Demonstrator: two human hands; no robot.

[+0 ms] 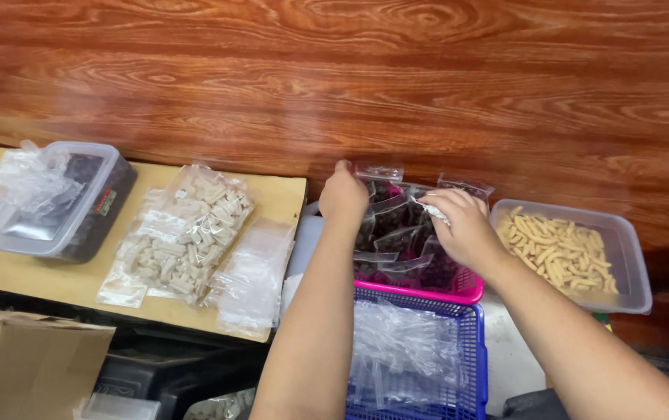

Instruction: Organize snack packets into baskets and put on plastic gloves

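My left hand (342, 194) reaches into a pink basket (459, 291) and grips the top of a small clear bag of dark pieces (377, 173). Beside it, my right hand (462, 225) closes on another small clear bag (431, 208) among several packed bags of dark pieces (396, 233) standing in the basket. Both forearms stretch over a blue basket (470, 342) that holds empty clear bags (404, 350).
A clear tub of pale stick snacks (564, 249) sits right of the pink basket. On the low wooden table (54, 280) lie bags of white pieces (186, 233), empty bags (253, 272) and a lidded tub of dark pieces (62, 202). A cardboard box (31, 365) stands at bottom left.
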